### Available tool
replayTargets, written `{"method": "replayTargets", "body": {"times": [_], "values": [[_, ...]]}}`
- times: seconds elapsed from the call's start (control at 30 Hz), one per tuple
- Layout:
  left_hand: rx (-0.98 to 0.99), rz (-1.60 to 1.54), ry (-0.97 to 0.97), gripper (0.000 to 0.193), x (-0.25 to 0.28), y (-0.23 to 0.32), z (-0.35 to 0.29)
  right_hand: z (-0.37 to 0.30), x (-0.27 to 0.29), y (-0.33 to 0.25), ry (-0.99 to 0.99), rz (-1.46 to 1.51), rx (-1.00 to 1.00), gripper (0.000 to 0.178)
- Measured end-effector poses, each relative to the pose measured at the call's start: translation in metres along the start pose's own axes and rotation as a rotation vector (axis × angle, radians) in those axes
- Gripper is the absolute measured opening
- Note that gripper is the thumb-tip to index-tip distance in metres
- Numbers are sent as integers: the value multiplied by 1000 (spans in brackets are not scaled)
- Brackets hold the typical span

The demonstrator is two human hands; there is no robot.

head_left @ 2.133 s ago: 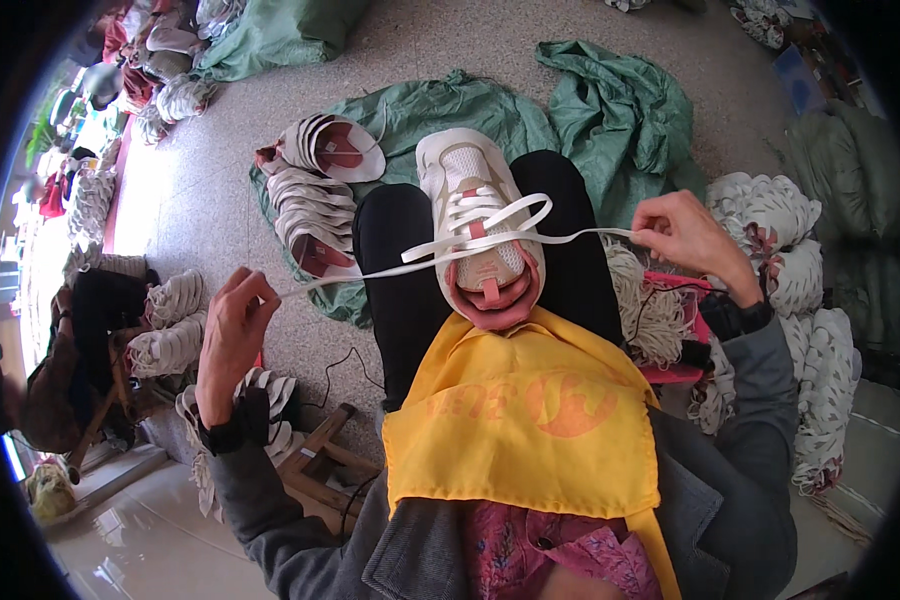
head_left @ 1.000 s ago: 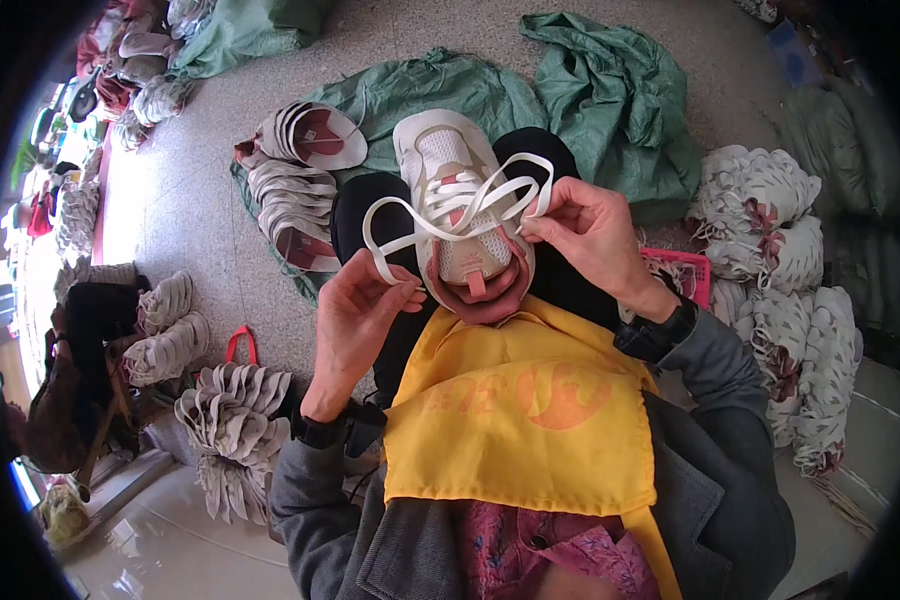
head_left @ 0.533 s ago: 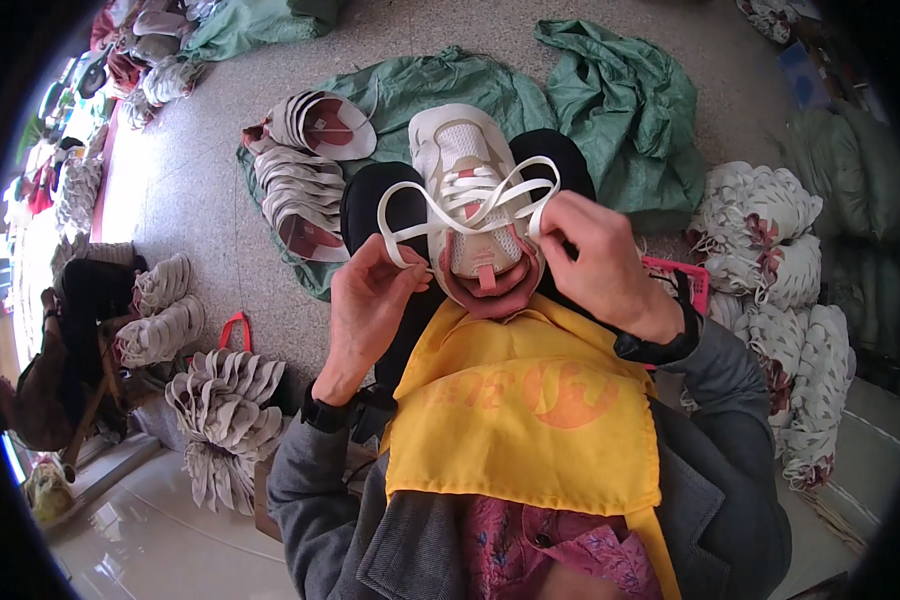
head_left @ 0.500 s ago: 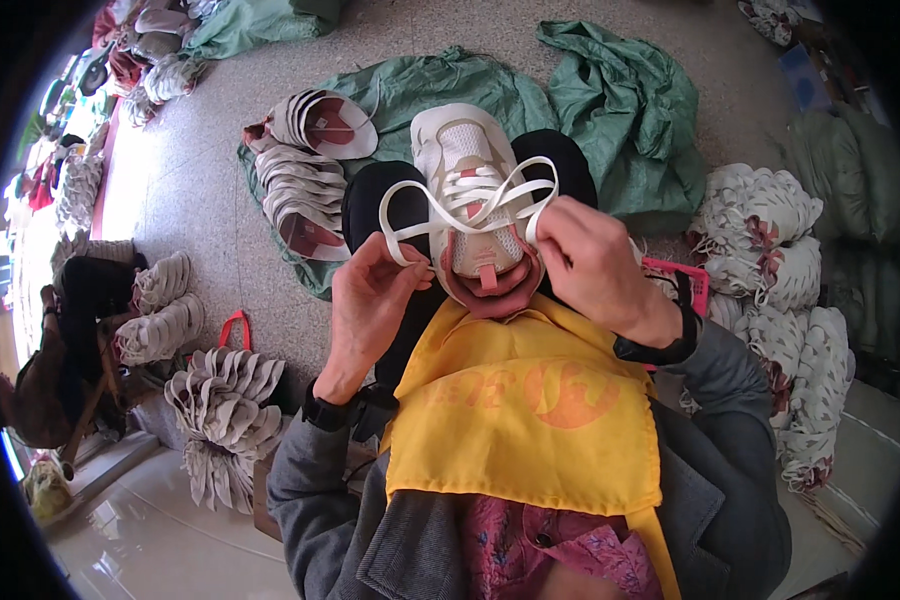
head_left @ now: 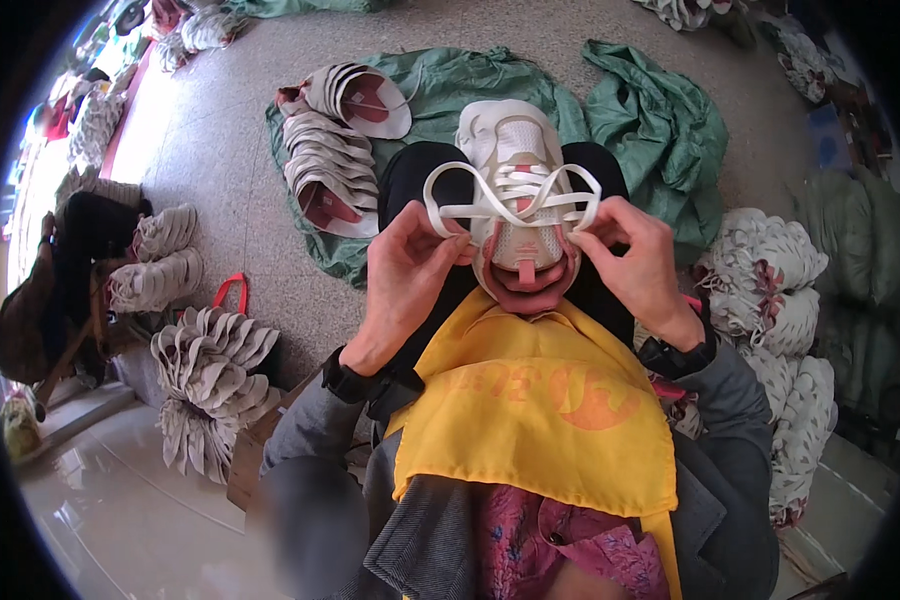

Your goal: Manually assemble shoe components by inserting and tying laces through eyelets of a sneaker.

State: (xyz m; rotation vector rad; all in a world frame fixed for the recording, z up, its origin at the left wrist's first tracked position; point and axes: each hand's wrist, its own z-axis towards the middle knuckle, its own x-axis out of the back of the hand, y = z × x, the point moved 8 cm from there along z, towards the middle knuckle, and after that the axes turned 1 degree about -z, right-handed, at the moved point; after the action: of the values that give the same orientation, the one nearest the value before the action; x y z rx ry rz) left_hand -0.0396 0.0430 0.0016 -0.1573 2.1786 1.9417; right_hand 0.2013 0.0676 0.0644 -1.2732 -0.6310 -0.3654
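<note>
Shoe point(head_left: 515, 243), one, white and beige with a pink lining: held on the wearer's lap between the black-clad knees point(head_left: 407, 185), toe pointing away, collar at the upper edge of a yellow apron point(head_left: 510, 420).

Lace point(head_left: 465, 211), white, flat: threaded through the eyelets, its free lengths crossing above the tongue. Change noted: two seconds ago it was stretched wide across the shoe between outspread hands; now it stands as two open loops, one to each side, the left the larger.

Left hand point(head_left: 405, 275): thumb and forefinger pinch the base of the left loop, beside the collar; grip much as half a second ago.

Right hand point(head_left: 638, 265): half a second ago turned knuckles-up over its side of the lace; now rolled outward, thumb and forefinger tips pinching the right loop low down, remaining fingers curled.

Condition of the work, as judged: both loops formed and crossed, nothing drawn tight; the knot looks slack and relies on both pinches to keep its shape.

Surroundings: green sheet point(head_left: 660, 150) on the floor beyond the knees; nested row of pale uppers point(head_left: 330, 150) on its left part; bundled laced uppers point(head_left: 760, 270) at right.
</note>
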Motion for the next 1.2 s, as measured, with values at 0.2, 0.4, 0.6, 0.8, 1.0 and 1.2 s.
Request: {"method": "replayTargets", "body": {"times": [0.2,0.4,0.6,0.8,1.0,1.2], "values": [[-43,-38,29,11,-6,2,8,-12,12,-22,85,-150,166,22],[-55,239,47,9,-7,8,11,-11,-3,-37,-15,-202,291,21],[-245,634,12,12,-25,34,12,-13,-5,-39,-18,-311,322,24],[-492,826,-78,17,-51,45,5,-16,-4,-35,-11,-318,264,20],[-212,579,56,16,-22,31,12,-17,-7,-23,-5,-254,209,20],[-373,662,70,15,-37,36,2,-21,-15,-39,-64,-468,423,24]]}}
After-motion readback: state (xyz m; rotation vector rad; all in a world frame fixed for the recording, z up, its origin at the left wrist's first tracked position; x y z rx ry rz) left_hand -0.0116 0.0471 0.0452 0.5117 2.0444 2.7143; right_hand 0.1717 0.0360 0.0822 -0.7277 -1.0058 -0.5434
